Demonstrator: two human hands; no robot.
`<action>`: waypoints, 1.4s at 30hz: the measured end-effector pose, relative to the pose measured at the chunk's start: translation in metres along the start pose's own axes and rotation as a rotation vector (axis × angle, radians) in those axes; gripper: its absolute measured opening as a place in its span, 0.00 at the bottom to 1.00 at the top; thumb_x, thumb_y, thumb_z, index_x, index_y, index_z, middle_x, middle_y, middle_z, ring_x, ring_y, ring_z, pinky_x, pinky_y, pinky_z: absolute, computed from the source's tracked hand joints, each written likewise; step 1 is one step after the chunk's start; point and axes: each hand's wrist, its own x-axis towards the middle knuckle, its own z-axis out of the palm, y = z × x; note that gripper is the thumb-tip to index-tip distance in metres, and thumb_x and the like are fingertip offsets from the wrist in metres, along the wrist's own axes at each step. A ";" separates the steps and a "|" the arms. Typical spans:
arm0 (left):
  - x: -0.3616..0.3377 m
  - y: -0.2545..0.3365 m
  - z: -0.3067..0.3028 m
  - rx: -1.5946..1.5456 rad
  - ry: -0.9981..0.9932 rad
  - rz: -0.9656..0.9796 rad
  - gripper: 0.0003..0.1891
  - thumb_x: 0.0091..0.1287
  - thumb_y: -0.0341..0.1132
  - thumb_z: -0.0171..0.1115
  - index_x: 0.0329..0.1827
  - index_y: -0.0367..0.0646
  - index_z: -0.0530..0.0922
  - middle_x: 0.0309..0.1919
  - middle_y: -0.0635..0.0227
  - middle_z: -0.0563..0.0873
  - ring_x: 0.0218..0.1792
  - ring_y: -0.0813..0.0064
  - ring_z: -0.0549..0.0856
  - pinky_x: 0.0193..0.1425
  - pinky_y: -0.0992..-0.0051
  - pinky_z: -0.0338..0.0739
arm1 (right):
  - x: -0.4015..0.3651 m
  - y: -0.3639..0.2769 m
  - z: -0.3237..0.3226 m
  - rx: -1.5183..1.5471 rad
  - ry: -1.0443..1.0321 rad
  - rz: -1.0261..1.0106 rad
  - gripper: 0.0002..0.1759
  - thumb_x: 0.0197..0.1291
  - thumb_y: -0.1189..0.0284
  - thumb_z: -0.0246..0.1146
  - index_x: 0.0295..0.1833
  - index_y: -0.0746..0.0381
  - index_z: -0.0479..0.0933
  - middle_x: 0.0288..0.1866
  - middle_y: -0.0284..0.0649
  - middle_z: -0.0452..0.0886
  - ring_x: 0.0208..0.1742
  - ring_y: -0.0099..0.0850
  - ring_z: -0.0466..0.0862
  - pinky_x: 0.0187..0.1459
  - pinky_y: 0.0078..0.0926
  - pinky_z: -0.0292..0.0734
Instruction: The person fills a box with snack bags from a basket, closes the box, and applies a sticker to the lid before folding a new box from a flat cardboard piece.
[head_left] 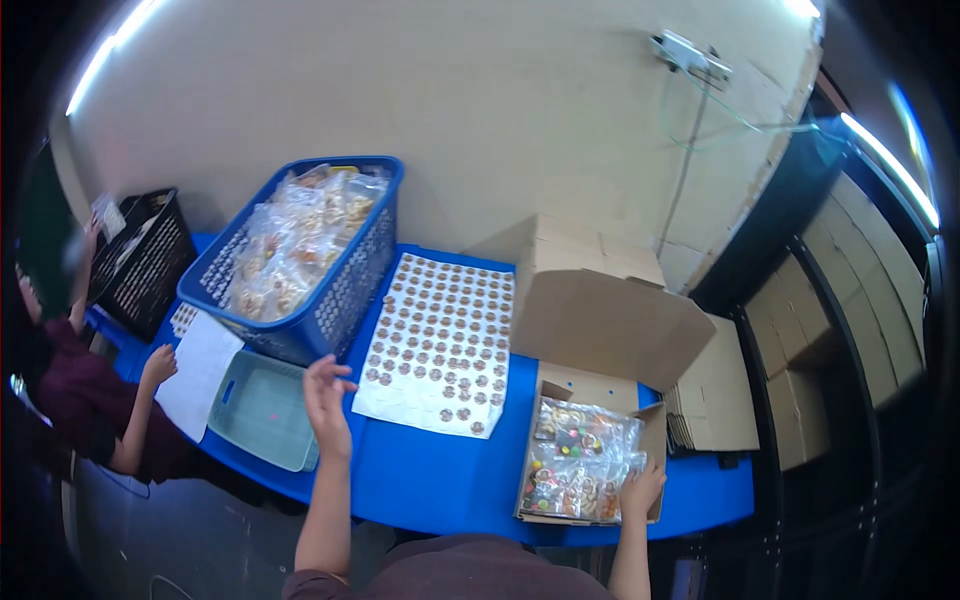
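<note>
Many filled bags (305, 235) heap a blue basket (352, 288), with a pale green tray (265, 408) below it. Right of the tray, the left hand (328, 408) is raised, fingers loosely apart. Next, a sheet of round stickers (440, 340) lies on the blue table (430, 482). Farther right, clear packets (580, 465) lie in a cardboard box (655, 432); the right hand (643, 490) rests at their right end, its fingers against them; whether they are clamped, I cannot tell.

Passage is left over the blue tabletop (440, 485) between the pale green tray (262, 400) and the open carton (654, 430), whose far side is blocked by upright cardboard (600, 320).
</note>
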 end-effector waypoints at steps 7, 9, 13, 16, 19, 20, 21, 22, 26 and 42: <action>0.125 0.018 -0.082 0.221 0.229 0.236 0.13 0.71 0.31 0.50 0.54 0.38 0.74 0.41 0.64 0.79 0.44 0.75 0.76 0.57 0.72 0.70 | 0.008 -0.065 -0.005 0.145 0.043 -0.125 0.24 0.60 0.76 0.59 0.62 0.68 0.66 0.56 0.57 0.70 0.60 0.53 0.68 0.63 0.46 0.63; 0.148 -0.006 -0.111 0.353 0.232 0.280 0.12 0.70 0.31 0.50 0.53 0.38 0.75 0.40 0.64 0.79 0.46 0.73 0.77 0.61 0.69 0.68 | 0.006 -0.098 -0.006 0.330 -0.024 -0.174 0.25 0.62 0.75 0.56 0.65 0.67 0.65 0.57 0.55 0.72 0.60 0.51 0.70 0.63 0.46 0.62; 0.170 -0.042 -0.152 0.987 -0.005 0.429 0.12 0.68 0.35 0.49 0.33 0.40 0.78 0.37 0.59 0.80 0.49 0.55 0.77 0.72 0.50 0.52 | -0.010 -0.196 -0.022 0.448 -0.044 -0.321 0.23 0.64 0.73 0.56 0.64 0.65 0.66 0.57 0.54 0.73 0.62 0.50 0.69 0.64 0.44 0.62; 0.171 -0.036 -0.160 1.027 -0.078 0.380 0.12 0.66 0.35 0.48 0.28 0.41 0.77 0.33 0.60 0.79 0.45 0.56 0.77 0.72 0.46 0.50 | -0.026 -0.273 -0.029 0.568 -0.054 -0.461 0.22 0.64 0.73 0.56 0.63 0.64 0.68 0.57 0.54 0.73 0.62 0.50 0.69 0.64 0.44 0.62; 0.177 -0.023 -0.177 1.001 -0.147 0.372 0.12 0.66 0.38 0.52 0.30 0.40 0.78 0.34 0.61 0.80 0.47 0.57 0.78 0.72 0.45 0.48 | -0.055 -0.339 -0.040 0.610 -0.109 -0.623 0.18 0.64 0.73 0.57 0.59 0.62 0.72 0.55 0.51 0.74 0.60 0.49 0.70 0.63 0.42 0.63; 0.183 -0.020 -0.184 1.015 -0.216 0.367 0.12 0.66 0.39 0.53 0.31 0.40 0.78 0.34 0.62 0.81 0.48 0.58 0.78 0.72 0.44 0.47 | -0.067 -0.364 -0.046 0.649 -0.189 -0.707 0.16 0.64 0.73 0.58 0.57 0.62 0.72 0.54 0.50 0.75 0.60 0.49 0.71 0.63 0.42 0.63; 0.187 -0.018 -0.191 1.028 -0.288 0.357 0.13 0.66 0.41 0.55 0.32 0.40 0.78 0.35 0.62 0.81 0.48 0.59 0.78 0.72 0.44 0.46 | -0.078 -0.382 -0.044 0.686 -0.170 -0.769 0.16 0.63 0.74 0.58 0.56 0.62 0.73 0.53 0.50 0.75 0.59 0.48 0.71 0.62 0.41 0.64; 0.190 -0.018 -0.197 1.027 -0.285 0.354 0.13 0.66 0.41 0.55 0.32 0.40 0.78 0.35 0.62 0.81 0.48 0.59 0.78 0.72 0.44 0.46 | -0.089 -0.398 -0.042 0.719 -0.155 -0.832 0.15 0.63 0.74 0.59 0.55 0.63 0.73 0.52 0.49 0.76 0.58 0.47 0.72 0.62 0.40 0.65; 0.197 -0.025 -0.212 0.865 -0.312 0.326 0.13 0.65 0.43 0.57 0.31 0.41 0.77 0.33 0.65 0.81 0.47 0.62 0.78 0.72 0.47 0.46 | -0.106 -0.470 -0.062 0.799 -0.219 -1.071 0.16 0.61 0.75 0.61 0.55 0.63 0.74 0.51 0.47 0.76 0.56 0.46 0.73 0.60 0.39 0.66; 0.202 -0.078 -0.190 0.785 0.165 0.736 0.11 0.58 0.37 0.49 0.21 0.41 0.72 0.24 0.62 0.74 0.34 0.61 0.77 0.61 0.54 0.58 | -0.012 -0.754 0.115 0.449 -0.607 -1.155 0.28 0.62 0.56 0.61 0.62 0.61 0.71 0.54 0.52 0.79 0.56 0.44 0.79 0.57 0.37 0.72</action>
